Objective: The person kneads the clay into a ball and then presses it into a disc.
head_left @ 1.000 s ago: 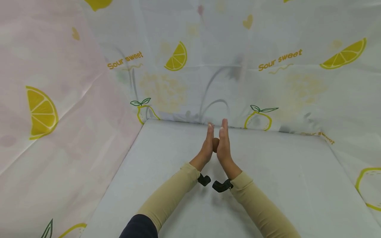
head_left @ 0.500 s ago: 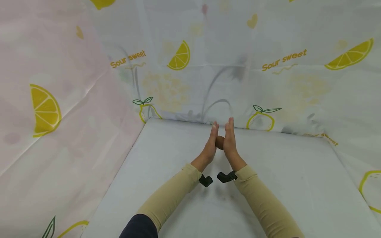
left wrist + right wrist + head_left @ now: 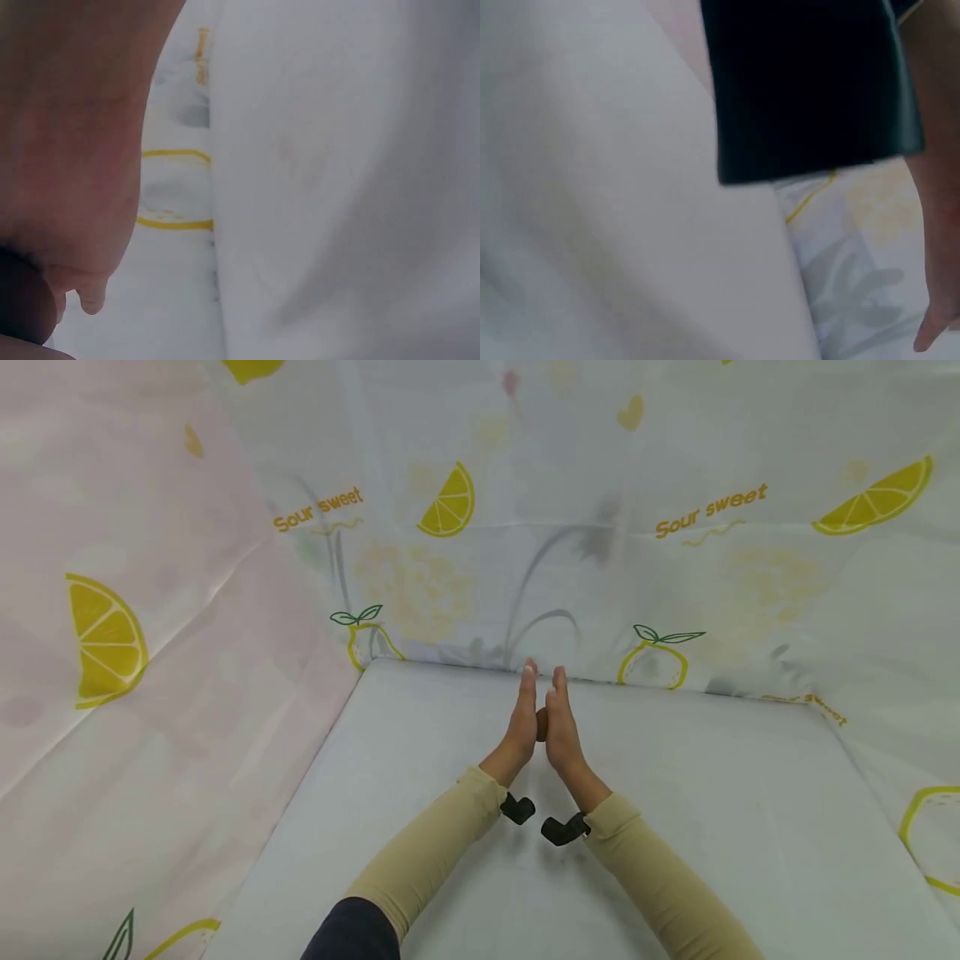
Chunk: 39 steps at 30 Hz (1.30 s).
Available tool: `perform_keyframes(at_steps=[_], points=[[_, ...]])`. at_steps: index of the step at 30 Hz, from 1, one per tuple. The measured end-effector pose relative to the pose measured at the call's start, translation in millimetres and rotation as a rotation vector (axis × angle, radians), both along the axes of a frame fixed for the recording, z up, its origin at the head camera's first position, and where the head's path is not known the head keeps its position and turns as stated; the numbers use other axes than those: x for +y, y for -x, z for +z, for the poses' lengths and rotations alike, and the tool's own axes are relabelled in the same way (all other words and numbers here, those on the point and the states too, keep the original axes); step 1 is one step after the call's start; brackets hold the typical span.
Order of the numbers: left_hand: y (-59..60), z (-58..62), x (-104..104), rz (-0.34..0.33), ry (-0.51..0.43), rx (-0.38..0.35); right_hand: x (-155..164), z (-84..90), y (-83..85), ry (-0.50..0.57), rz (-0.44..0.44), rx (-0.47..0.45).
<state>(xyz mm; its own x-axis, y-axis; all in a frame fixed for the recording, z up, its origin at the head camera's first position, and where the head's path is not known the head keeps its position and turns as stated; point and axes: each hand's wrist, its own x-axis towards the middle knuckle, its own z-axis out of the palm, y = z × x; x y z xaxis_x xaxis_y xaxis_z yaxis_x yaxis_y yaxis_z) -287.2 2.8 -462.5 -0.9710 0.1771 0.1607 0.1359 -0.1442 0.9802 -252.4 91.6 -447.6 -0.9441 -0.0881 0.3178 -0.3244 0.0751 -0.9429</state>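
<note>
Brown and rounded, a ball [image 3: 542, 725] sat between two palms, touching both: the left hand [image 3: 517, 731] at its nine o'clock and the right hand [image 3: 564, 735] at its three. Both hands had straight fingers pointing to twelve o'clock, past the ball and uncurled, with a narrow gap between the two sets of tips. From the left wrist, the ball showed dark at eight o'clock, partly cut off by the view's edge.

Around the hands spread a white table [image 3: 750, 827]. Its far edge lay at twelve o'clock, meeting a lemon-print sheet [image 3: 487, 577]; its left edge ran from ten to eight o'clock, its right from three to four. Beige sleeves [image 3: 660, 877] came in from seven and five o'clock, and black wrist cameras [image 3: 562, 829] jutted inward near six, casting soft shadows on the tabletop.
</note>
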Motion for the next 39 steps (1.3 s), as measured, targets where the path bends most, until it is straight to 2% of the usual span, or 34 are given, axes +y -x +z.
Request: perform_keyframes(at_steps=[6,11,13,16,22,30,33,39], points=[[2.5,-1.5,-1.7,0.052,0.021,-0.037,-5.3,5.5,-9.7,0.012,0.000,0.069],[2.3,-4.1,-3.7,0.075,0.030,-0.100,-8.8,12.9,-15.4,0.005,-0.009,0.112],[1.1,-6.5,-3.7,0.066,0.028,-0.128,-9.2,15.5,-15.5,0.002,-0.013,0.130],[-1.6,-10.0,-2.5,0.033,0.028,-0.131,-7.9,19.5,-13.4,0.005,-0.023,0.133],[-6.9,-14.0,1.8,-0.045,0.049,-0.065,0.5,23.5,-1.4,-0.006,-0.013,0.054],[-10.3,-9.0,5.4,-0.143,0.043,-0.011,14.6,17.9,16.6,0.021,-0.048,-0.037],[-10.7,-6.0,4.3,-0.156,0.039,0.011,17.6,15.0,19.2,0.019,-0.055,-0.062],[-7.9,-1.8,0.9,-0.124,0.014,0.035,17.6,6.2,16.6,-0.021,-0.043,-0.071]])
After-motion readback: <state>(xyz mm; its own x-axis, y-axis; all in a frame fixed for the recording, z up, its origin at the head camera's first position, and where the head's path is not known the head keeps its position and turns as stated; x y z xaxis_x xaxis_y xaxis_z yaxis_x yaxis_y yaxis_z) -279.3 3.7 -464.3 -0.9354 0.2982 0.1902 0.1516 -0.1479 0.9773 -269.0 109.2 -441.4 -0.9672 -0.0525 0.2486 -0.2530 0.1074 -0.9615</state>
